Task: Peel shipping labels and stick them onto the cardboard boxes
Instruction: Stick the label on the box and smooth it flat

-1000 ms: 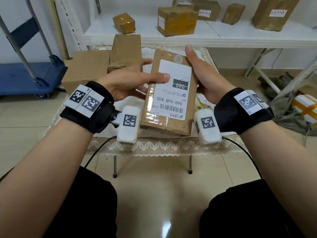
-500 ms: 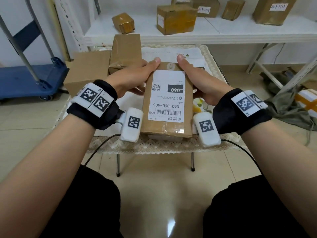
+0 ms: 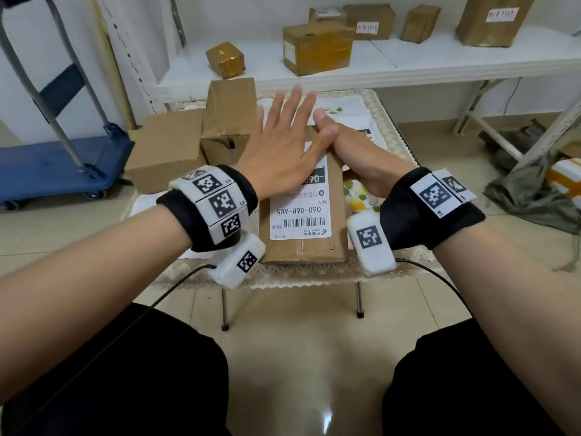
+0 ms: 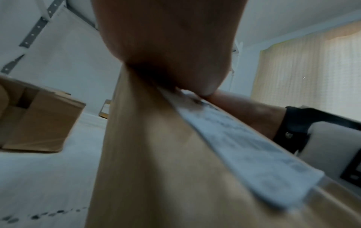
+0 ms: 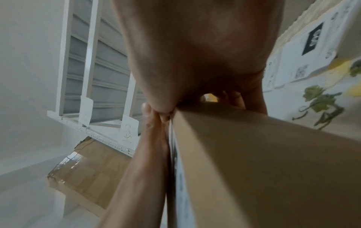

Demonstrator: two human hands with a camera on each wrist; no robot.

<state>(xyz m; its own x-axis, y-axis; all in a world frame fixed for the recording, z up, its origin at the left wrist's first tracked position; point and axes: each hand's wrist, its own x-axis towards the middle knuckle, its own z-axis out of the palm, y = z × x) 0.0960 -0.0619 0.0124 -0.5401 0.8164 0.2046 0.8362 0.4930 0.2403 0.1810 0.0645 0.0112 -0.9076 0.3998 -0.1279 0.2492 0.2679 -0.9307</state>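
Note:
A long brown cardboard box (image 3: 311, 247) lies on the small table, with a white shipping label (image 3: 298, 215) marked 060-06B-A05 stuck on its top. My left hand (image 3: 283, 136) lies flat on the far half of the label, fingers straight and spread. My right hand (image 3: 345, 149) grips the box's right side, thumb on the top face near the far end. The left wrist view shows the box (image 4: 146, 154) and label (image 4: 244, 146) edge-on under the palm. In the right wrist view the box side (image 5: 263, 162) is close, with the left hand (image 5: 148, 146) flat against the label face.
Two more brown boxes (image 3: 229, 114) (image 3: 166, 149) stand at the table's left. Sheets of labels (image 3: 361, 121) lie on the cloth behind the box. A white shelf (image 3: 408, 67) beyond carries several parcels. A blue cart (image 3: 56, 165) stands on the floor at left.
My left hand has let go of the box's far end and now lies flat, fingers spread, on the label. My right hand has shifted to the box's right side.

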